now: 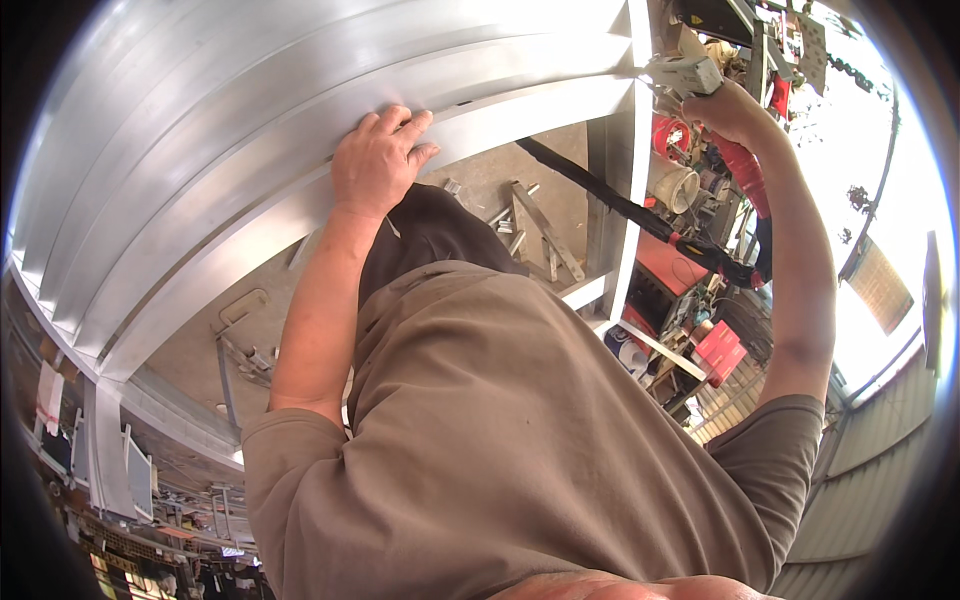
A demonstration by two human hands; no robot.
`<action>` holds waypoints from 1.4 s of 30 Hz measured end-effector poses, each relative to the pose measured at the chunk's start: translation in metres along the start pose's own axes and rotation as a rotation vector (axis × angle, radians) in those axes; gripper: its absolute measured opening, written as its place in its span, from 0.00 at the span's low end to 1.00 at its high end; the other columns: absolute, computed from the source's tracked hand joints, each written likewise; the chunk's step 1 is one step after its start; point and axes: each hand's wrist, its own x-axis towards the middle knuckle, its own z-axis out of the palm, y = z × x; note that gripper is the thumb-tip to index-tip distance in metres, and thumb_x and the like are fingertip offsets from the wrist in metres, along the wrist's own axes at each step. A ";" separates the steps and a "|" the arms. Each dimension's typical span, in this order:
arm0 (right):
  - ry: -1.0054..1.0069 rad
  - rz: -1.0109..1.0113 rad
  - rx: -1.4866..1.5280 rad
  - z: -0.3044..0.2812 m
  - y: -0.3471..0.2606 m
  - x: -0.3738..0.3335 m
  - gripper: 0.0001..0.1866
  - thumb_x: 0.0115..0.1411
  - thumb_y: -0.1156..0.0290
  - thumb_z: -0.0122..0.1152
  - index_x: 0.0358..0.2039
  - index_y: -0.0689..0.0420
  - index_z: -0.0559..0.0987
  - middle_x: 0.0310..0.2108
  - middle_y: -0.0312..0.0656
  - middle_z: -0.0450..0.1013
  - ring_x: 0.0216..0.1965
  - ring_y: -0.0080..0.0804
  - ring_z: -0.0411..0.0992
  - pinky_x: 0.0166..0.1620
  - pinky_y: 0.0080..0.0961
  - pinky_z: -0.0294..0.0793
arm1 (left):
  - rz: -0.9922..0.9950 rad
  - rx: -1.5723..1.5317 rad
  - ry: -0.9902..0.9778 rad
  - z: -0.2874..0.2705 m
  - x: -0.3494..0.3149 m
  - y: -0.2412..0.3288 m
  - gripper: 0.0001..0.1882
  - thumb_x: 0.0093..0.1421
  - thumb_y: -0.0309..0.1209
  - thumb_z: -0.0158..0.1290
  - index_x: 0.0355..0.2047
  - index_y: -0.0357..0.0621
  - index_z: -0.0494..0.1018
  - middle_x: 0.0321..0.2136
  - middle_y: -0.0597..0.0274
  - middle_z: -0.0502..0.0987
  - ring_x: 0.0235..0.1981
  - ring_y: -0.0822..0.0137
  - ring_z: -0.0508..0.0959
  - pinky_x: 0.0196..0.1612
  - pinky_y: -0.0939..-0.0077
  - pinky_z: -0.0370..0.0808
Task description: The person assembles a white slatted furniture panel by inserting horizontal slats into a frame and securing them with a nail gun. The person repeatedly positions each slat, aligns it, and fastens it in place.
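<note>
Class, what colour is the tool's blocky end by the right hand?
The blocky end is pale grey, in the head view.

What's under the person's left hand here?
The left hand rests over the silvery metal frame, whose long strips show around it. The patch directly beneath the hand is covered, so nothing there can be made out.

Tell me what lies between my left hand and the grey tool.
In the head view, a silver rail runs from the left hand to an upright post beside the grey tool.
</note>
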 end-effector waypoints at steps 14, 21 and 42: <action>0.060 -0.135 -0.145 0.001 0.002 0.026 0.15 0.53 0.65 0.64 0.34 0.66 0.82 0.23 0.42 0.77 0.22 0.30 0.76 0.28 0.30 0.77 | -0.012 -0.006 -0.013 -0.003 0.001 0.002 0.20 0.56 0.48 0.66 0.48 0.61 0.84 0.41 0.76 0.79 0.38 0.66 0.79 0.40 0.67 0.80; 0.099 -0.275 -0.108 -0.001 -0.019 0.004 0.14 0.50 0.65 0.63 0.30 0.65 0.81 0.21 0.43 0.77 0.21 0.32 0.76 0.27 0.31 0.76 | 0.006 -0.003 0.007 -0.002 0.000 0.000 0.20 0.56 0.48 0.65 0.49 0.62 0.84 0.41 0.76 0.78 0.38 0.67 0.79 0.40 0.68 0.80; -0.003 -0.131 -0.377 -0.005 -0.023 0.030 0.21 0.54 0.57 0.66 0.35 0.65 0.83 0.24 0.44 0.79 0.26 0.34 0.78 0.34 0.33 0.76 | -0.002 0.017 -0.003 0.003 -0.003 -0.004 0.21 0.57 0.49 0.65 0.50 0.63 0.84 0.42 0.77 0.79 0.39 0.68 0.79 0.40 0.69 0.80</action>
